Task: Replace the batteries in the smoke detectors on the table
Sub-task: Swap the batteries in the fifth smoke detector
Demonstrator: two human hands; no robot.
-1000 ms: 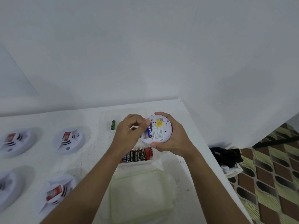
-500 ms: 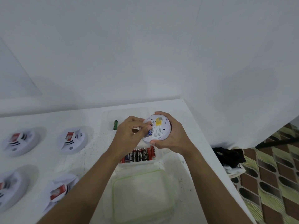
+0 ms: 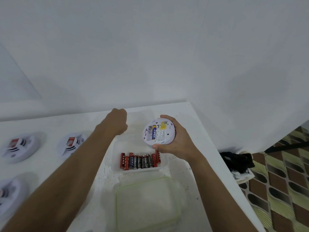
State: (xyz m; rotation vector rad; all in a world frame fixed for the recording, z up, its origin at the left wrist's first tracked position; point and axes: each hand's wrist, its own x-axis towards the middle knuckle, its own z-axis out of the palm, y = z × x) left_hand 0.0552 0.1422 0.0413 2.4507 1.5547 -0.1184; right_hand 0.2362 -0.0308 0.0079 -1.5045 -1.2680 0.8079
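I am gripping the smoke detector point(image 3: 158, 133) in my right hand point(image 3: 175, 141), back side up above the clear battery box point(image 3: 115, 148), with a blue battery point(image 3: 154, 133) sitting in its open compartment. My left hand point(image 3: 117, 122) is hovering curled into a fist over the box's far end, and I cannot tell whether it is holding anything.

head cam | worn high, faces forward-down | close over table point(image 3: 50, 164) corner | single view

Right hand point(image 3: 177, 143): grips the smoke detector point(image 3: 158, 132) back-up, blue battery point(image 3: 154, 132) seated.
Left hand point(image 3: 117, 122): fisted over far clear tray point(image 3: 160, 168); contents unseen.
Batteries point(image 3: 139, 160): row in tray's near end.
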